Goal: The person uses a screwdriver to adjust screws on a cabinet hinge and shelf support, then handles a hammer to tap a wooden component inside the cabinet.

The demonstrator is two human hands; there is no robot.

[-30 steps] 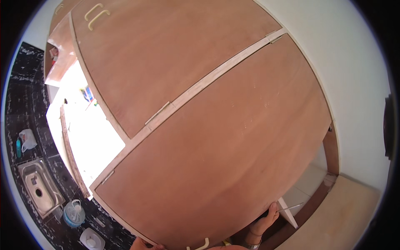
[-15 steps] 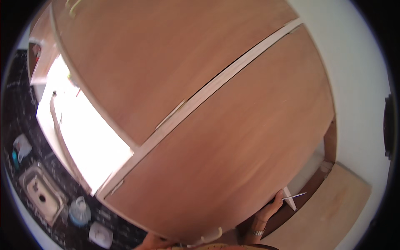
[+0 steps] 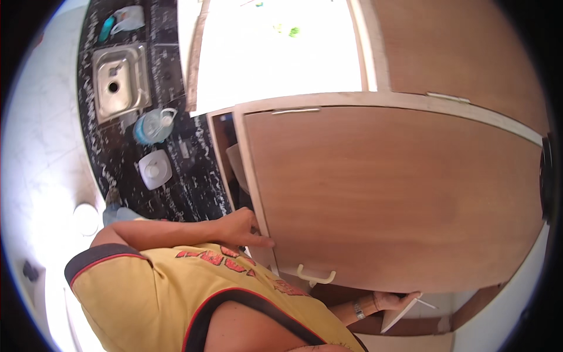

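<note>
Right grip seemingly against door

Nothing you can read here. The only marking you've got is red, dark-edged lettering across your yellow top, creased and seen at a slant. Blue-tinted jug and teal bottle on your bench: too small to make out print.

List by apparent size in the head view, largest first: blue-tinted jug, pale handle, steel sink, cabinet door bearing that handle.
1. Cabinet door, by far
2. Steel sink
3. Blue-tinted jug
4. Pale handle
</note>
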